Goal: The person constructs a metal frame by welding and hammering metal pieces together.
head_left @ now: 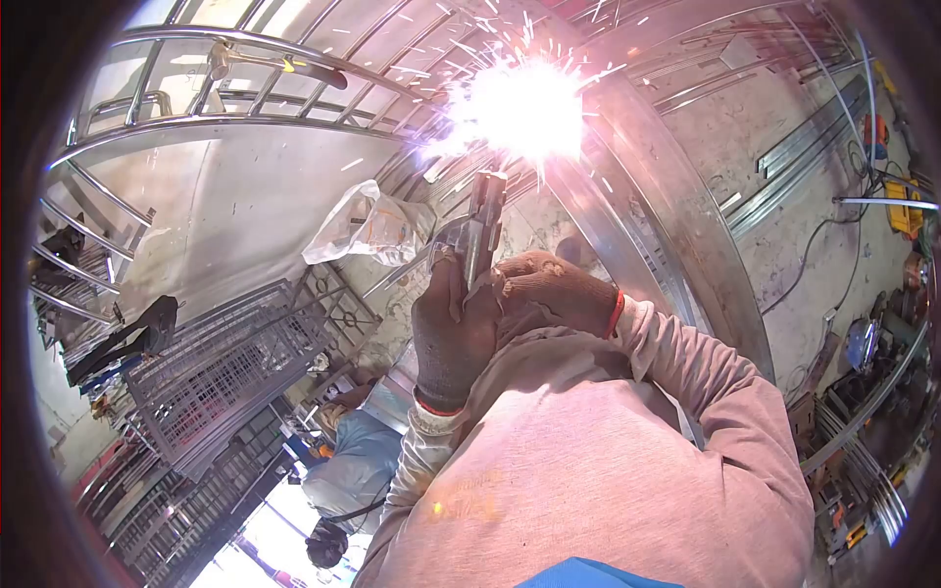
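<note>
My left hand (456,338), in a dark brown knit glove, is wrapped round a short, squared grey metal piece (477,220) that looks like rectangular tubing. It stands up in front of my chest. My right hand (559,289), gloved the same way with a red cuff, is closed against the left hand at the lower end of the piece; what its fingertips grip is hidden. Beyond the piece, a glaring white-violet welding arc (529,103) throws sparks and hides whatever lies behind it. Wide curved metal strips (676,216) run past the arc on the right.
A tubular metal frame (265,122) with a hammer (274,64) on it spans the upper left. Below are a white plastic bag (368,225) and stacked grilles (230,372). Another person (358,465) in blue bends at lower left. Metal lengths (804,167) and cables lie right.
</note>
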{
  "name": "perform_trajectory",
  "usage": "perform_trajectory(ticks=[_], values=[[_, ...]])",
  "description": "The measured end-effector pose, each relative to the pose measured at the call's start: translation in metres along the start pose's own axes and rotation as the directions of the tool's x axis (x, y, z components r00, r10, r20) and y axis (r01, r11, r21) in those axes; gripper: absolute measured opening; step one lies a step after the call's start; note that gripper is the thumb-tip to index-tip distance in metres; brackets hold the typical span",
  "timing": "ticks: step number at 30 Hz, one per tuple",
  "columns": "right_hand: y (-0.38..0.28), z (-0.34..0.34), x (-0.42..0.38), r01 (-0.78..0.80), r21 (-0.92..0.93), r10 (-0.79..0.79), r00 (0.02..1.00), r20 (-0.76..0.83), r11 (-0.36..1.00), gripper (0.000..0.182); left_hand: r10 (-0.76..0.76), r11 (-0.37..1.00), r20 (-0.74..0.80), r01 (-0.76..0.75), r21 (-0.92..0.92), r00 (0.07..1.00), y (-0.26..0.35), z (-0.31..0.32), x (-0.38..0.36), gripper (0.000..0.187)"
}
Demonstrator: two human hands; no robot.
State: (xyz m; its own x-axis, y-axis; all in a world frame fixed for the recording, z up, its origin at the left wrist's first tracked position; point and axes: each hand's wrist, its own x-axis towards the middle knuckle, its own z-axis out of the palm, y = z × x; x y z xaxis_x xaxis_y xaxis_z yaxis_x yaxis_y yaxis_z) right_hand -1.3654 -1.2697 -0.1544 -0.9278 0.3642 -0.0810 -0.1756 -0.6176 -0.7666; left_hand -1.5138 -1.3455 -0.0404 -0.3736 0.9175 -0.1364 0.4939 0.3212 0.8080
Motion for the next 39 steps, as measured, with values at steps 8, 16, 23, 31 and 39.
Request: perform_trajectory(ticks=[8, 16, 23, 31, 39], values=[[0.009, -0.001, 0.001, -0.046, 0.440, 0.060, 0.998, -0.018, 0.897, 0.021, 0.029, 0.945, -0.214, -0.097, -0.312, 0.976, -0.026, 0.006, -0.020, 0.033], [0.020, 0.011, -0.003, 0.072, -0.763, -0.218, 0.972, -0.092, 0.642, 0.020, -0.620, 0.249, -0.001, 0.196, -0.948, 0.784, -0.086, -0.005, -0.017, 0.023], [0.037, 0.009, -0.013, 0.078, -0.888, -0.191, 0.981, -0.012, 0.452, 0.016, -0.711, -0.080, 0.261, 0.293, -0.953, 0.653, -0.129, 0.023, -0.036, 0.032], [0.034, 0.011, -0.007, 0.129, -0.850, -0.231, 0.973, 0.009, 0.511, 0.014, -0.720, -0.039, 0.228, 0.289, -0.956, 0.656, -0.104, 0.025, -0.025, 0.022], [0.039, 0.008, -0.010, 0.111, -0.865, -0.212, 0.977, 0.005, 0.489, 0.015, -0.663, -0.061, 0.292, 0.339, -0.939, 0.690, -0.125, 0.030, -0.031, 0.020]])
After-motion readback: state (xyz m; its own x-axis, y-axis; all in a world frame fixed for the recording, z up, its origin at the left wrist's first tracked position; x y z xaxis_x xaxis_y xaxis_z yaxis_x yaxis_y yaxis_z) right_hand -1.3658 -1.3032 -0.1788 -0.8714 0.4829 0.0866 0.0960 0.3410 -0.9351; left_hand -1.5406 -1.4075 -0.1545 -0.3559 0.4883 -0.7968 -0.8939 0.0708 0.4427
